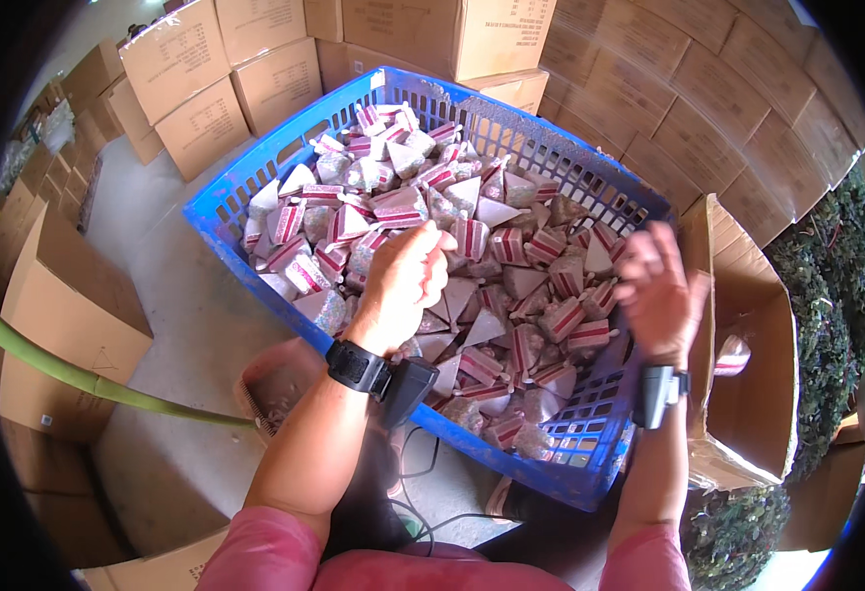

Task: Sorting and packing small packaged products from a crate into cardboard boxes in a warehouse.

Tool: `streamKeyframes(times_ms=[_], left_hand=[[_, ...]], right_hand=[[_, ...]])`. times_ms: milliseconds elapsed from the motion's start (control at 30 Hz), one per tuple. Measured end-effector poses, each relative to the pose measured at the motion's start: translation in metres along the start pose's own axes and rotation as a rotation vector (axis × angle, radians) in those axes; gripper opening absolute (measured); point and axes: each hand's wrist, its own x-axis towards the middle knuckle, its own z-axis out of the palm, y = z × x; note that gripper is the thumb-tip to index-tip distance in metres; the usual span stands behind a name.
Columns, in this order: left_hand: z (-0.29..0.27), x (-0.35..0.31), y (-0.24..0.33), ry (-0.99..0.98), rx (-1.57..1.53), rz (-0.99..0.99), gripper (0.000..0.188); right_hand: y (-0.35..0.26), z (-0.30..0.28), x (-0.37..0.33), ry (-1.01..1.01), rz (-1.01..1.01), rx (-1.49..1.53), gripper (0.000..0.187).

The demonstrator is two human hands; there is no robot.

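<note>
A blue plastic basket (255, 281) in front of me is heaped with cake-slice ornaments (479, 366), white and glittery with dark pink bands. Over the left middle of the heap, my left hand (411, 281) is closed, its fingers curled in. Whether it pinches anything is hidden. Just above its knuckles lies one slice ornament (400, 207). My right hand (664, 295) is raised at the basket's right rim, slightly blurred, with its fingers apart and nothing seen in it. Beyond it stands an open cardboard box (748, 399) with a pink-and-white piece (732, 356) inside.
Stacked cartons (403, 34) rise behind the basket, and more boxes (73, 325) stand at left. A green strap (107, 379) runs along the left to a brownish container (280, 379). Green garland (827, 305) lines the right side. A black cable (423, 478) crosses the floor.
</note>
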Motion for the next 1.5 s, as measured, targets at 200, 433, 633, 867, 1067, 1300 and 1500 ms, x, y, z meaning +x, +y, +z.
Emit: streamKeyframes(times_ms=[200, 433, 633, 867, 1067, 1300, 1500], left_hand=[[-0.006, 0.008, 0.008, 0.11, -0.085, -0.042, 0.019], [-0.007, 0.004, -0.005, -0.112, -0.57, -0.232, 0.021], [-0.003, -0.002, -0.008, 0.063, -0.48, -0.17, 0.031], [0.002, 0.005, -0.02, 0.026, -0.479, -0.169, 0.032], [-0.01, 0.005, -0.004, 0.032, -0.061, -0.098, 0.028], [0.009, 0.007, -0.046, -0.118, 0.448, 0.029, 0.032], [0.052, -0.007, -0.062, -0.1, 0.975, 0.337, 0.03]], right_hand=[[0.145, 0.023, 0.025, -0.74, 0.594, -1.327, 0.052], [0.307, -0.013, -0.01, -0.788, 0.198, -1.577, 0.022], [0.275, 0.04, -0.012, -0.695, 0.152, -1.412, 0.026], [0.207, 0.003, 0.024, -0.301, 0.266, -1.359, 0.03], [0.103, 0.018, 0.043, 0.199, 0.499, -0.436, 0.042], [0.085, 0.029, 0.023, 0.225, 0.227, -0.325, 0.045], [0.064, 0.046, -0.003, 0.241, 0.165, -0.065, 0.045]])
